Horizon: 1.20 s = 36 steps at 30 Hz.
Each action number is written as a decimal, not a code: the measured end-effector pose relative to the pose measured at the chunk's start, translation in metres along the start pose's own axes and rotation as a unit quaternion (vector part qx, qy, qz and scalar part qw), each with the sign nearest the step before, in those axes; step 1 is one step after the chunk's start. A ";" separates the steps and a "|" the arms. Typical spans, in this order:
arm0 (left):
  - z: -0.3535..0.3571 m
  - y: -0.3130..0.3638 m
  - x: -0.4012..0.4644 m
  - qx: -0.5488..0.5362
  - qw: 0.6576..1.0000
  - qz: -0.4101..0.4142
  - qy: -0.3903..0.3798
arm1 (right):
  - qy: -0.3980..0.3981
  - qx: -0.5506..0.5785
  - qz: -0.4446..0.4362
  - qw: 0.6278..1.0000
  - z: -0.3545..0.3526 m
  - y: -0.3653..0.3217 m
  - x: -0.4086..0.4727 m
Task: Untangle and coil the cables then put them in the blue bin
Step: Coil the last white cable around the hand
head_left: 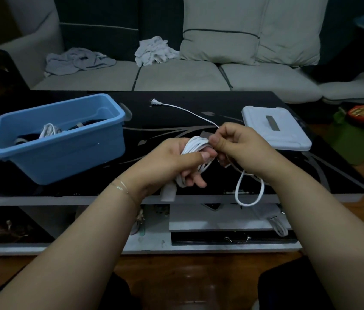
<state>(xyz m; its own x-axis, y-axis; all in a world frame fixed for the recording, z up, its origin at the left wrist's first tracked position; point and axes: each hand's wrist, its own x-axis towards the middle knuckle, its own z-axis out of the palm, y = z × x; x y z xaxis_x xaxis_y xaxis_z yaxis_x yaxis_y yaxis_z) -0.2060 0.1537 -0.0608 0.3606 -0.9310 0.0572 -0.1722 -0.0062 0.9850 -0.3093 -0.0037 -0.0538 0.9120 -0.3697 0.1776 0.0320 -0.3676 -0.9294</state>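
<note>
Blue bin (69, 151): stood at the left of the black desk (176, 113); it held a coiled white cable (49, 130) and dark cables (87, 123). White power cable (195, 145): your left hand (172, 162) was closed round its coil, above the desk's near edge. Your right hand (239, 146) pinched the strand beside the coil. Two-pin plug (153, 102): lay on the desk, well apart from your hands. One loop hung below your right wrist. White lid (275, 130): lay flat at the right.
</note>
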 end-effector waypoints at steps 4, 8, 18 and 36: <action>-0.003 -0.001 0.001 -0.092 0.995 0.035 0.014 | -0.002 0.054 0.021 0.998 0.003 0.003 0.001; -0.003 0.000 0.000 -0.175 0.983 0.049 0.008 | 0.009 0.095 0.045 0.994 0.018 0.006 0.000; -0.010 -0.001 0.004 -0.228 0.960 0.064 0.147 | -0.059 -0.220 -0.021 0.973 0.046 0.012 -0.007; 0.000 -0.006 0.011 -0.104 0.960 0.028 0.258 | -0.157 -0.336 -0.012 0.929 0.048 -0.002 -0.022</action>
<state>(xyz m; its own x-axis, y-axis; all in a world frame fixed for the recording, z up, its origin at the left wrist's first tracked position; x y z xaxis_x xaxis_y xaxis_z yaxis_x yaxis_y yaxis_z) -0.2009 0.1439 -0.0656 0.7715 -0.6225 0.1313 -0.0378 0.1611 0.9862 -0.3098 0.0457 -0.0716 0.9920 -0.1260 -0.0065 -0.1125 -0.8607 -0.4965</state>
